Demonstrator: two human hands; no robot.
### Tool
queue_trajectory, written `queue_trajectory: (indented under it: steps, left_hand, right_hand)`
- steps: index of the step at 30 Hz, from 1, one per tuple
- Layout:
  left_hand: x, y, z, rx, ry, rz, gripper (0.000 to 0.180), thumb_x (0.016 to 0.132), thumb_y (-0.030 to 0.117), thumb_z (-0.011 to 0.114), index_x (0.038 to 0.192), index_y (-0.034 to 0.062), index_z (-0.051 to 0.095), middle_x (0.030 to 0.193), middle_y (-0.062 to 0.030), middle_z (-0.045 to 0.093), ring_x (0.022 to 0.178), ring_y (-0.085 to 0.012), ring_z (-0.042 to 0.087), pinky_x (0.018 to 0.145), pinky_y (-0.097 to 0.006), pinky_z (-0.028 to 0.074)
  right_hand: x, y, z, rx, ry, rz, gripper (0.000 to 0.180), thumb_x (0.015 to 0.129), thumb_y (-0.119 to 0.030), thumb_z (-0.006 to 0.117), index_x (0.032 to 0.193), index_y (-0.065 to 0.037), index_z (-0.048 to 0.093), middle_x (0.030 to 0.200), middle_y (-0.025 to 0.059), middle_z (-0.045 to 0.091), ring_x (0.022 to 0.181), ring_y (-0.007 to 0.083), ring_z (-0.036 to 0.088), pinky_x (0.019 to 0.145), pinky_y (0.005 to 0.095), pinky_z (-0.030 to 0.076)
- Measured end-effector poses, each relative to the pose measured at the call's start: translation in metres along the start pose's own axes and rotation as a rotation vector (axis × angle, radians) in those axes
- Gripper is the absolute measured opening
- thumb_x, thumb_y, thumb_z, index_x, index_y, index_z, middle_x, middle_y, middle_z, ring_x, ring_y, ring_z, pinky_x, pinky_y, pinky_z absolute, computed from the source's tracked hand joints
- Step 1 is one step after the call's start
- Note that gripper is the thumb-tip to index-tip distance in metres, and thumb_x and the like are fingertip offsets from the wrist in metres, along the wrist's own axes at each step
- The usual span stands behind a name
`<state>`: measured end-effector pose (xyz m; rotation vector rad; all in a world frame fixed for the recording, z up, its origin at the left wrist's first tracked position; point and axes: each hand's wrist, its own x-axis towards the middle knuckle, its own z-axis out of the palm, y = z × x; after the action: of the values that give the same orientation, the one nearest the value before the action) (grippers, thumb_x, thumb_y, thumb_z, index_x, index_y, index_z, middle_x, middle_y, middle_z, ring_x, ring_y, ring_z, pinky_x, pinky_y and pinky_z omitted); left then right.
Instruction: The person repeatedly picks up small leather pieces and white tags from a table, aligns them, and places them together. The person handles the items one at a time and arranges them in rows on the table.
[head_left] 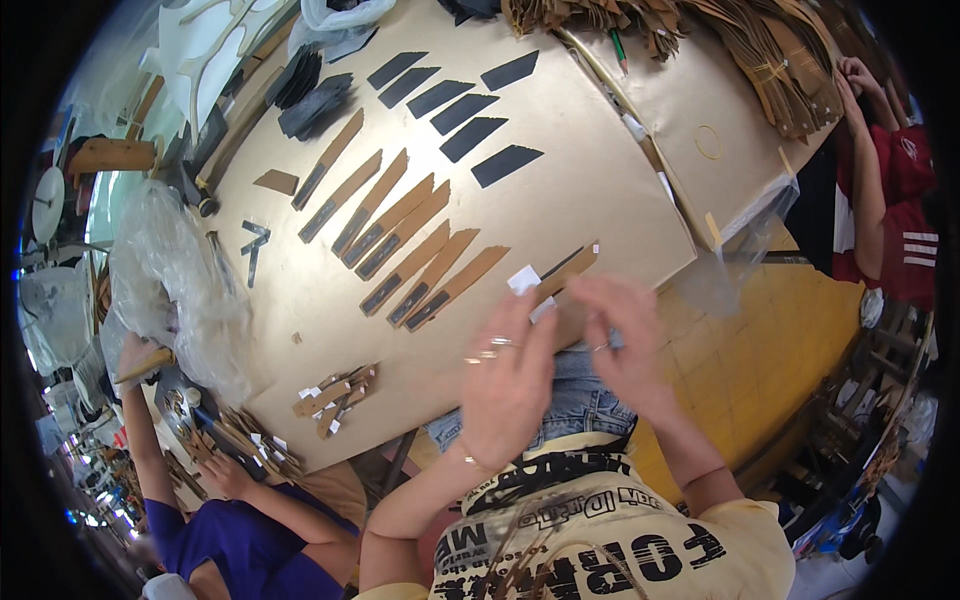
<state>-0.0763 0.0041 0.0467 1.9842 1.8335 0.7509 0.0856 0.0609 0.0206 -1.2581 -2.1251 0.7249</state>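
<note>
Basically both hands met over the near edge of the work board (560, 190), at about 5 o'clock of it. Left hand (508, 375) had fingers pinched on a small white paper tab (523, 279) stuck at the end of a brown strip (562, 272). Right hand (628, 345) was curled over the strip's near end, seemingly pinching it; the exact grip was hidden by the fingers. The strip looked like thin card or leather with a dark insert: light, flat, a bit floppy, easy to crease, so best held by its edges near the tab end. A row of similar strips (400, 235) lay at 10 o'clock from the hands, dark pieces (465, 105) further at 12. A small pile of finished bits (335, 395) sat at 8 o'clock. Other people's arms showed at the far left and right rims.
</note>
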Motion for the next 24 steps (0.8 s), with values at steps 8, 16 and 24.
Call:
queue_trajectory:
  steps: [8,16,24]
  left_hand:
    - [-0.002,0.013,0.058,-0.008,-0.091,-0.122,0.057,0.09,0.021,0.068,0.138,-0.001,0.048,0.149,-0.0299,0.034,0.137,-0.0445,0.038,0.112,-0.049,0.036]
    - [-0.007,0.011,0.072,0.071,-0.042,-0.088,0.063,0.087,0.025,0.071,0.139,-0.0023,0.048,0.152,-0.0305,0.032,0.139,-0.045,0.036,0.112,-0.05,0.036]
    - [-0.009,0.01,0.078,0.149,-0.003,-0.073,0.064,0.086,0.025,0.072,0.139,-0.0026,0.048,0.151,-0.0301,0.034,0.138,-0.0438,0.038,0.112,-0.05,0.037]
  right_hand:
    - [0.041,0.023,-0.015,-0.244,0.054,0.115,0.029,0.085,-0.023,0.075,0.108,-0.008,0.066,0.11,0.0098,0.054,0.102,0.0272,0.053,0.09,0.0426,0.037]
    - [0.041,0.017,-0.012,-0.237,0.01,0.161,0.027,0.084,-0.026,0.075,0.102,-0.008,0.065,0.11,0.0091,0.052,0.103,0.0264,0.052,0.091,0.0422,0.035]
    - [0.043,0.012,-0.012,-0.253,-0.02,0.157,0.02,0.084,-0.02,0.073,0.098,-0.009,0.065,0.112,0.0097,0.052,0.103,0.0268,0.052,0.091,0.0423,0.035]
